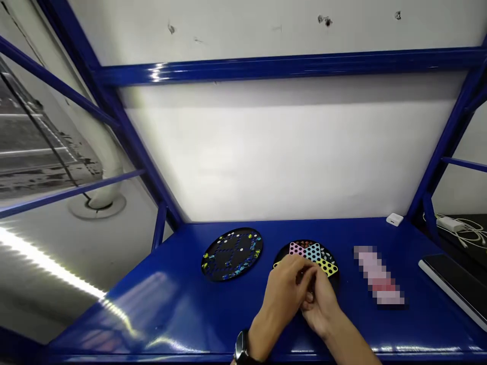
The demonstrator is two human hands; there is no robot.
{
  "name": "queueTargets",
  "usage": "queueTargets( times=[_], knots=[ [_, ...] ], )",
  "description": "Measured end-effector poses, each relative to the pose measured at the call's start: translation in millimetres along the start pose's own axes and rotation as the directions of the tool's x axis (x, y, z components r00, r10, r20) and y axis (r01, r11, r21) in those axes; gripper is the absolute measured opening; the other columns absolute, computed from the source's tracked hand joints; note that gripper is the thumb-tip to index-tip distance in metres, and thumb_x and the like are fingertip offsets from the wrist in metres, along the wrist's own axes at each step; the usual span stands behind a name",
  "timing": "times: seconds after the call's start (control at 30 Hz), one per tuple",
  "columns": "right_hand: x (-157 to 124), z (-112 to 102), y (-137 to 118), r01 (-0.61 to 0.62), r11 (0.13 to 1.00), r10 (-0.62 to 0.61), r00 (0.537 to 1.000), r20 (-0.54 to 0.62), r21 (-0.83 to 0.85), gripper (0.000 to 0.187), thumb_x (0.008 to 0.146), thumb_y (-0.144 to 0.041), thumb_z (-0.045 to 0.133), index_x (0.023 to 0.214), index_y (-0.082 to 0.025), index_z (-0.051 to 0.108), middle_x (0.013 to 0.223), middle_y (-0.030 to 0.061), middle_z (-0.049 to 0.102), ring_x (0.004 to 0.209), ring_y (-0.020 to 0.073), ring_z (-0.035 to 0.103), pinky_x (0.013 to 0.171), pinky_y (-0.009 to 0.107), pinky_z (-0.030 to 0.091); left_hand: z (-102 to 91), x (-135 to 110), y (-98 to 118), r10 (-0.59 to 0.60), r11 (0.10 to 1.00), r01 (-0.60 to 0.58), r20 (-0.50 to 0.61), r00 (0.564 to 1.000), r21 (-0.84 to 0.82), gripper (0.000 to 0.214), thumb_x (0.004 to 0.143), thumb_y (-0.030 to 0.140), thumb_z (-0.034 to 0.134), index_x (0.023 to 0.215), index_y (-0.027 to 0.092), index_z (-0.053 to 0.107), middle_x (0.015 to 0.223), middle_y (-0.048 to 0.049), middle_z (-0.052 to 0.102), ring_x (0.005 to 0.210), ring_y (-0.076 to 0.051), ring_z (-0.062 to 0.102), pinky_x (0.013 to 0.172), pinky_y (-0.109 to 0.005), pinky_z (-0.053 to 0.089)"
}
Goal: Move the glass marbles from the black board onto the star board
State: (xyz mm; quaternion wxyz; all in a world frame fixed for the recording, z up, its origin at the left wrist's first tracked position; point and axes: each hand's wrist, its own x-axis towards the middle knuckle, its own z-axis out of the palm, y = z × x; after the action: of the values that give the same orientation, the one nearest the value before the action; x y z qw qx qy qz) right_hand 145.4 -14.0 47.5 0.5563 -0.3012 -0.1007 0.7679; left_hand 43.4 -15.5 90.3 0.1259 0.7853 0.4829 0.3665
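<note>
Holding left hand (pixel 281 289) and right hand (pixel 321 304) together above a round black game board (pixel 282 252), with fingers (pixel 303 263) curled inward and tips meeting or nearly so. Cannot tell whether closed on a small piece or on nothing, being hidden by the bent knuckles. Beneath and just beyond the fingers, partly covered on that game board: a star pattern (pixel 314 251) in pink, pale blue and yellow, dotted with dark holes. Past the fingertips, near the far rim: reddish marbles (pixel 305 244), with clear or pale ones farther right. Nearer than the left fingers, strapped around that wrist: a dark watch (pixel 240 347).

Well left of the fingers, lying flat on the glossy blue worktop (pixel 171 304): a second round black board (pixel 238 257), edged with blue and yellow-green marbles and marked by several white dots. Right of the fingers, apart from the game board: a pixelated pink oblong (pixel 375 271). Farther right: a flat dark device (pixel 454 284) with a pale edge. Beyond the fingers, toward the far right corner: a small white box (pixel 394 219); past that, tangled white cables (pixel 472 230).
</note>
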Motion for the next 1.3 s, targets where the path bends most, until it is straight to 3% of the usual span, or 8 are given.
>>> queueTargets(
  times=[0.13,0.27,0.43,0.5,0.57,0.77,0.93,1.3],
  knots=[
    [31.5,36.4,19.9,-0.115,0.991,0.113,0.993,-0.039,-0.066,0.037,0.089,-0.042,0.057,0.063,-0.021,0.04,0.043,-0.0109,0.031,0.032,0.0025,0.019,0.033,0.015,0.012,-17.4,-1.3,-25.4,-0.022,0.993,0.027,-0.037,0.999,0.114,0.022,0.094,0.029,0.049,0.082,0.024,0.068,0.088,-0.002,0.07,0.084,-0.018,0.06,0.078,-0.031,0.048],
    [74.7,64.9,39.6,0.084,0.845,-0.071,0.996,0.045,-0.529,0.035,0.095,-0.045,0.045,0.068,-0.022,0.042,0.046,-0.0093,0.035,0.035,0.0062,0.024,0.037,0.019,0.02,-34.7,-15.4,-69.9,-0.124,0.991,0.131,-0.299,0.946,0.005,0.026,0.095,0.038,0.046,0.095,0.023,0.067,0.098,-0.0038,0.069,0.085,-0.018,0.062,0.079,-0.031,0.05],
    [131.1,94.3,67.0,0.373,0.102,-0.26,0.905,0.337,-0.922,0.032,0.096,-0.038,0.047,0.074,-0.018,0.058,0.077,0.0079,0.068,0.07,0.0183,0.062,0.063,0.028,0.044,-45.5,-35.6,-125.6,-0.37,0.925,0.366,-0.459,0.807,-0.102,0.035,0.091,0.05,0.047,0.099,0.02,0.064,0.089,-0.0038,0.066,0.069,-0.018,0.06,0.058,-0.028,0.048],
    [146.8,101.7,78.1,0.423,-0.307,-0.148,0.864,0.482,-0.853,0.03,0.098,-0.036,0.044,0.092,-0.016,0.065,0.097,0.0146,0.072,0.088,0.0246,0.067,0.075,0.035,0.048,-47.2,-39.6,-139.2,-0.389,0.916,0.391,-0.454,0.801,-0.095,0.037,0.089,0.051,0.048,0.098,0.02,0.064,0.09,-0.0043,0.066,0.071,-0.019,0.06,0.06,-0.029,0.05],
    [158.3,106.7,88.2,0.44,-0.539,-0.011,0.849,0.529,-0.718,0.035,0.1,-0.035,0.038,0.107,-0.014,0.065,0.108,0.0177,0.071,0.095,0.0278,0.069,0.081,0.04,0.05,-47.8,-40.7,-147.1,-0.397,0.911,0.401,-0.463,0.792,-0.097,0.039,0.089,0.053,0.047,0.099,0.02,0.064,0.091,-0.0048,0.066,0.071,-0.019,0.06,0.062,-0.03,0.051],
    [179.5,109.6,101.8,0.423,-0.668,0.083,0.86,0.504,-0.612,0.028,0.089,-0.029,0.058,0.111,-0.014,0.067,0.121,0.0175,0.065,0.106,0.0298,0.066,0.086,0.044,0.053,-45.1,-38.2,-152.0,-0.37,0.927,0.355,-0.467,0.803,-0.125,0.045,0.085,0.059,0.049,0.096,0.019,0.065,0.086,-0.0045,0.066,0.067,-0.018,0.059,0.057,-0.029,0.05],
    [184.0,100.3,95.6,0.429,-0.754,0.07,0.806,0.588,-0.498,0.025,0.094,-0.027,0.051,0.109,-0.015,0.067,0.122,0.0152,0.063,0.116,0.029,0.058,0.095,0.048,0.049,-44.4,-37.3,-151.3,-0.386,0.92,0.37,-0.461,0.799,-0.129,0.046,0.084,0.061,0.048,0.096,0.02,0.065,0.082,-0.0034,0.064,0.064,-0.018,0.058,0.054,-0.029,0.049],
    [167.0,89.0,74.0,0.519,-0.681,0.09,0.76,0.644,-0.517,0.029,0.094,-0.036,0.051,0.112,-0.018,0.065,0.125,0.0121,0.062,0.115,0.0283,0.057,0.094,0.047,0.048,-36.9,-33.9,-149.1,-0.381,0.923,0.362,-0.426,0.821,-0.128,0.048,0.082,0.063,0.048,0.096,0.02,0.064,0.076,-0.0021,0.062,0.062,-0.018,0.056,0.054,-0.03,0.048]
  ],
)
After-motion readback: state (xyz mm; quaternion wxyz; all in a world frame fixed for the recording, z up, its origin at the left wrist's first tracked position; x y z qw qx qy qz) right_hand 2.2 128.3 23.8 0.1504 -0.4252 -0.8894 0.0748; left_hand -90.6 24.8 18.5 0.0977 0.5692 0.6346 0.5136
